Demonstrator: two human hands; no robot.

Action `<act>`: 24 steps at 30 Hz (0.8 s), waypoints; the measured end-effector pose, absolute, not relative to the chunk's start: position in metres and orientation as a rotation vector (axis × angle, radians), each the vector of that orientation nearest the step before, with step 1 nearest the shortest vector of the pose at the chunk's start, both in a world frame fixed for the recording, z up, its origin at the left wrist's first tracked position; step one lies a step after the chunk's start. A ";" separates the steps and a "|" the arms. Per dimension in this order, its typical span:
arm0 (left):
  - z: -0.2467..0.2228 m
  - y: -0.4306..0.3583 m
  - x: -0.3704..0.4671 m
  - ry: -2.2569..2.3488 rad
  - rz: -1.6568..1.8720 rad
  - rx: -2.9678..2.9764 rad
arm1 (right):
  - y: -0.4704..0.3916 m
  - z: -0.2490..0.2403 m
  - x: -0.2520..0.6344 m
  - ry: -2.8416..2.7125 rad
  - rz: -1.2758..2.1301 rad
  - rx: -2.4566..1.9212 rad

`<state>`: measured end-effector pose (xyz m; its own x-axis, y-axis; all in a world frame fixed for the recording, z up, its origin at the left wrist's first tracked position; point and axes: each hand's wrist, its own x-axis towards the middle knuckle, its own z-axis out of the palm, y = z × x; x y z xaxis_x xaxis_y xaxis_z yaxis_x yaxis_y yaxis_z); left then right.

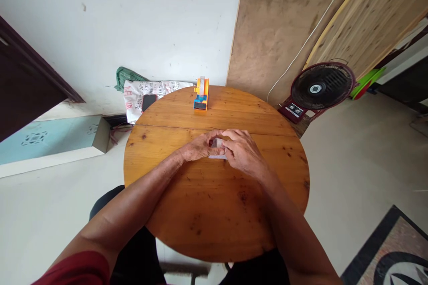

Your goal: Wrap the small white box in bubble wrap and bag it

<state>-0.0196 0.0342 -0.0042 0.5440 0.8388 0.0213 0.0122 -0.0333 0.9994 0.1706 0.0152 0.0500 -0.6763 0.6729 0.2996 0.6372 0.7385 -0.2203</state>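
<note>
Near the middle of the round wooden table (207,205), my two hands meet around a small whitish, partly see-through box-like object (217,156). My left hand (202,146) curls around its left side, thumb along the near side and fingers at the back. From the right, my right hand (243,150) closes its bent fingers on the object's other side. Much of the object is covered by the fingers, so its exact kind cannot be made out. Beyond the hands, an orange and blue tape dispenser (201,94) with a roll of clear tape stands near the table's far edge.
A printed white sack (133,98) and a green bag (129,76) lie behind the table at left. A dark round fan-like heater (321,87) stands at right, near a white cable (301,51). A pale blue box (60,136) is on the left floor.
</note>
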 end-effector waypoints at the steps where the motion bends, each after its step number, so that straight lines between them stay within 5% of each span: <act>1: -0.003 0.034 -0.020 0.770 0.791 1.476 | 0.018 0.049 0.171 -2.540 0.186 -0.972; 6: -0.001 0.032 -0.019 0.854 0.747 1.422 | 0.028 0.053 0.184 -2.214 0.450 -0.992; 24: 0.009 0.031 -0.029 0.794 0.677 1.475 | 0.038 0.042 0.191 -2.387 0.389 -1.032</act>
